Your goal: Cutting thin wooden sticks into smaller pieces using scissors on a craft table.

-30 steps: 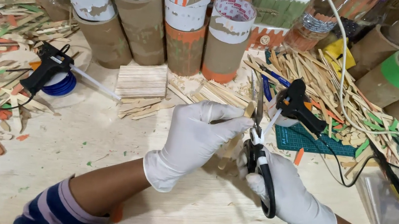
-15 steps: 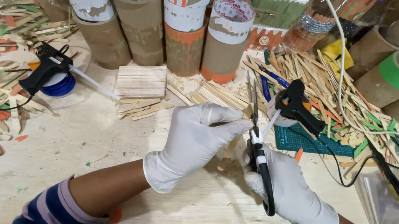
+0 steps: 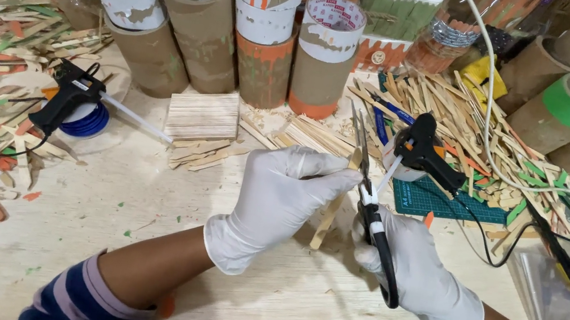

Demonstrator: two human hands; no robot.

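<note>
left hand (image 3: 279, 200) pinches wooden stick (image 3: 327, 222) | right hand (image 3: 417, 275) grips scissors (image 3: 369, 194), blades at stick | cut not yet made

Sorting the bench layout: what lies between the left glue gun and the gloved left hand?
In the head view, between the left glue gun and the left hand lie a square stack of wooden sticks and loose sticks.
</note>
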